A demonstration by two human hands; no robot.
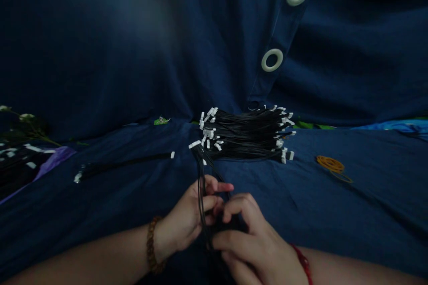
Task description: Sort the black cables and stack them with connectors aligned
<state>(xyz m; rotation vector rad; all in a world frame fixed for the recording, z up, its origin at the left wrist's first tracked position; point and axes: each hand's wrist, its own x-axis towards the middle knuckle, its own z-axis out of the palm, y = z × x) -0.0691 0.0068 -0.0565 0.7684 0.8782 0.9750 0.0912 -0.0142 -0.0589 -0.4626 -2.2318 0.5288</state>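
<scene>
Black cables (201, 187) with white connectors at their upper end hang between my two hands in front of me. My left hand (197, 211), with a beaded bracelet on its wrist, has its fingers curled around the cables. My right hand (252, 236), with a red band at the wrist, closes on the lower part of the same cables from the right. The cables' lower ends are dark and hidden. Just beyond my hands lies a large pile of black cables (247, 133), white connectors at both ends.
A single thin cable bundle (130, 160) lies on the blue cloth (301, 213) to the left. Farther left are more cables on a purple bag (55, 162) and white flowers (26, 118). Orange rubber bands (330, 164) lie at the right. A blue curtain (117, 44) hangs behind.
</scene>
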